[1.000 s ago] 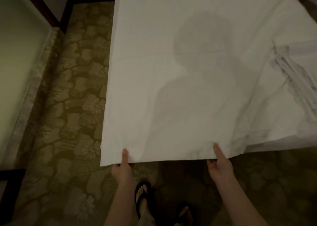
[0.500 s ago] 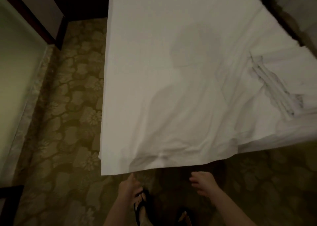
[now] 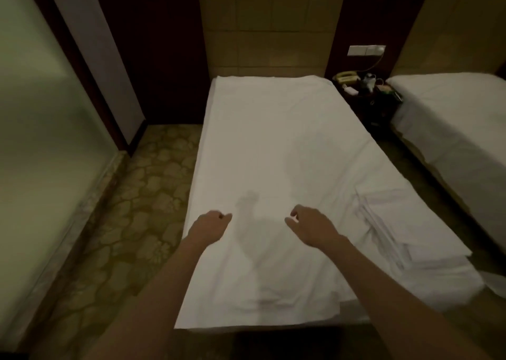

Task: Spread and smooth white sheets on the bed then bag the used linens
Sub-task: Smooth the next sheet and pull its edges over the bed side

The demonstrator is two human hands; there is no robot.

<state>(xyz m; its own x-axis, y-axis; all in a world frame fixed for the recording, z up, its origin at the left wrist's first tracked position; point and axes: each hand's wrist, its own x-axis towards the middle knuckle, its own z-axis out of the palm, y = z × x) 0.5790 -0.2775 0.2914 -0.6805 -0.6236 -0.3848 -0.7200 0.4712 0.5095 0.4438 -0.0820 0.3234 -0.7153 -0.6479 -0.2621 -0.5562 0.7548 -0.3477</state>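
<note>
White sheet (image 3: 262, 151) lies spread over the bed (image 3: 353, 322), foot edge rumpled at 6 o'clock. Both your hands hover above it, holding nothing: left hand (image 3: 209, 227) and right hand (image 3: 310, 227) with fingers loosely curled. Flatten your palms, sweep outward toward 9 and 3. Folded linen stack (image 3: 405, 231) sits at 4 o'clock; skirt it.

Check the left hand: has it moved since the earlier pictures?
Yes. The left hand was gripping the sheet's foot edge; now it hangs over the sheet, past that edge.
</note>
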